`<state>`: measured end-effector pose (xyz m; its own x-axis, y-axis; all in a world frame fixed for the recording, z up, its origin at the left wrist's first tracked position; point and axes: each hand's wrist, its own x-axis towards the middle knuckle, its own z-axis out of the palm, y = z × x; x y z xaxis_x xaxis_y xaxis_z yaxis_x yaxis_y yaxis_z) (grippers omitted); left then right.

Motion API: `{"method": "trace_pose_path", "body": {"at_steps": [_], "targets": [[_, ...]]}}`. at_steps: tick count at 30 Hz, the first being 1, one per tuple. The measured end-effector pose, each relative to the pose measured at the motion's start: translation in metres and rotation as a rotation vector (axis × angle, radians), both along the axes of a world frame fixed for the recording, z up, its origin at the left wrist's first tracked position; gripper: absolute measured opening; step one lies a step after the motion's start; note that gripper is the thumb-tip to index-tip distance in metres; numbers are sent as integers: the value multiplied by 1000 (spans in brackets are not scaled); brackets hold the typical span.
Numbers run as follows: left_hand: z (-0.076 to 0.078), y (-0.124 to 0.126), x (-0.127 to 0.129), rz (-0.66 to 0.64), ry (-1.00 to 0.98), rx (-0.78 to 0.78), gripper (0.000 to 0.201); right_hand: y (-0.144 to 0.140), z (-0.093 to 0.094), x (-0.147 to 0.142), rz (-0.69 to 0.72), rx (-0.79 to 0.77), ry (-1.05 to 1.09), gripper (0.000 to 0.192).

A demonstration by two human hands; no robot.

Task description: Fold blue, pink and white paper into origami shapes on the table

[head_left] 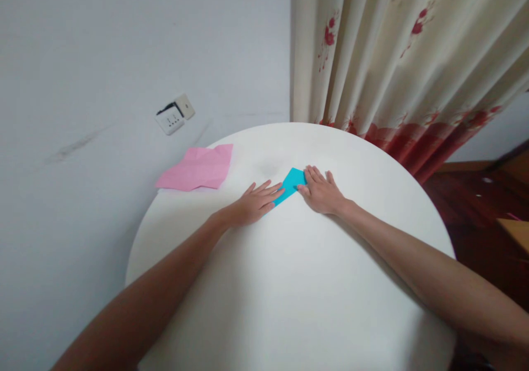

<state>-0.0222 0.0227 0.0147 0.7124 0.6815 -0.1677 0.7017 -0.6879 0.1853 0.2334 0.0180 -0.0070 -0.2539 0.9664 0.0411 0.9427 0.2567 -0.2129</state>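
Fingers of both the left hand [256, 203] and right hand [320, 192] lie flat, pressing the blue paper [291, 182], partly hiding it.

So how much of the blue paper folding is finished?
Done: the blue paper is already folded small, lying flat on the white table. In hand: the left hand and right hand both press on it with flat fingers. Left: the shape is not recognisable yet, and the creased pink paper lies untouched by the table's edge.
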Motion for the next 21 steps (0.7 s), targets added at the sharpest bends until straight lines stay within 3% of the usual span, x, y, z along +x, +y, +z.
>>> {"method": "trace_pose_path", "body": {"at_steps": [5, 9, 12, 16, 21], "targets": [[1, -4, 0, -12, -11, 43, 52, 3, -6, -1, -127, 41, 32, 74], [-6, -6, 5, -4, -44, 98, 51, 4, -3, -2, -176, 186, 139, 67], [-11, -9, 10, 0, -67, 133, 50, 2, 3, -7, -41, 285, 202, 59], [-12, -13, 17, 12, -42, 169, 50, -3, 3, -17, 154, 196, 100, 57], [-7, -13, 14, 3, 38, 92, 58, -6, 0, -17, 191, 110, -31, 60]]}}
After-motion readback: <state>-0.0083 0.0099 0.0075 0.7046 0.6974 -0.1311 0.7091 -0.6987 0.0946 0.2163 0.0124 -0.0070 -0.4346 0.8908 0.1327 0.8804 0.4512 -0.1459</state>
